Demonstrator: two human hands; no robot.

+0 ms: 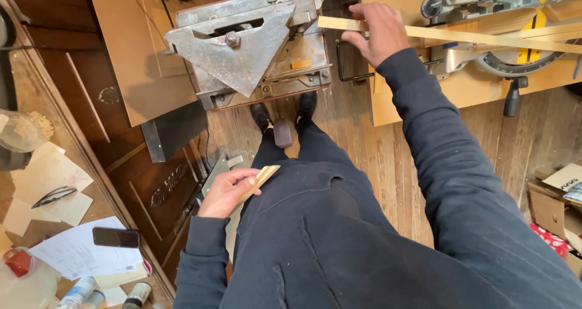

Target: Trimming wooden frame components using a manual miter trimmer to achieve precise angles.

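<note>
Right hand [379,33] grips long pale wooden strip [485,38] near its left end, over the workbench. Left hand [227,191] at hip holds short pale wood offcuts [262,178]. Yellow rectangular label [301,64] on grey metal machine [248,45]; brown cardboard box [548,212] lower right.
</note>
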